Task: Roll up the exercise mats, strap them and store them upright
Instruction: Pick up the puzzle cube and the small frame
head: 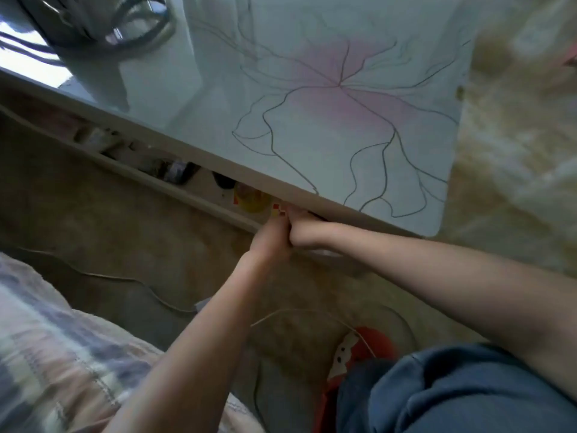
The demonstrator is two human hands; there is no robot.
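Under the glass tabletop (312,104) with its pink flower drawing, both hands are meeting at the near edge. I cannot tell if the left hand (271,239) and right hand (307,234) are pinching anything. A lower shelf (187,189) is holding a yellow jar (249,198) and blurry small things. No exercise mat is showing on the fuzzy beige carpet (109,214).

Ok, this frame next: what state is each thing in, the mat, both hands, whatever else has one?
exercise mat: unrolled, flat, flower print up, not strapped
left hand: reaching under the mat's near edge, fingers curled, grip unclear
right hand: at the same edge, fingertips hidden beneath it
thin cord: lying slack on the carpet
blanket: rumpled, at lower left
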